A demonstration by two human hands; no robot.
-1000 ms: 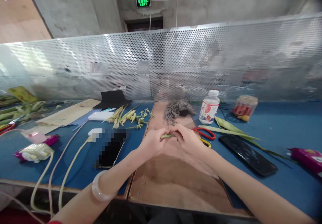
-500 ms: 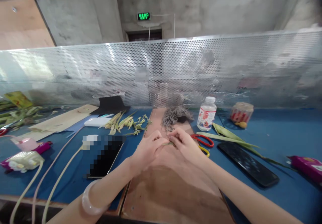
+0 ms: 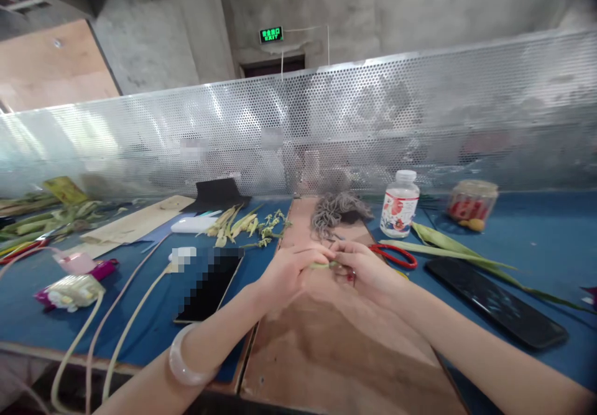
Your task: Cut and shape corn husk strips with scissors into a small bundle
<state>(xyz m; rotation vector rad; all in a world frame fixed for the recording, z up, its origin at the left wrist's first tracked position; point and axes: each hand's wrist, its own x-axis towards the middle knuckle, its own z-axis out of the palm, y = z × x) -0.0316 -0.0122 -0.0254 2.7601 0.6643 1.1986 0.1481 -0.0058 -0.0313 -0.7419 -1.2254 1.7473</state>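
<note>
My left hand (image 3: 290, 273) and my right hand (image 3: 368, 272) meet over the brown wooden board (image 3: 321, 353), fingertips pinched close together. Between them is a small pale green strip (image 3: 321, 265), which looks like a piece of leaf; fingers hide part of it. Something small and dark with a bit of red shows under my right fingers, too small to make out. Just beyond my hands lies a tangled heap of grey yarn (image 3: 333, 216). Red-handled scissors (image 3: 396, 257) rest right of my right hand, partly hidden by it.
A white-capped bottle (image 3: 400, 206), a jar (image 3: 473, 203), long green leaves (image 3: 443, 241) and a black phone (image 3: 497, 303) are on the right. Dried plant pieces (image 3: 252, 223), another phone (image 3: 212, 287) and cables (image 3: 135, 318) lie left. A perforated metal screen (image 3: 224, 135) closes the back.
The view has shifted, so the table things appear slightly farther right. My right hand has turned and its fingers have opened out a little, showing more of the green strip.
</note>
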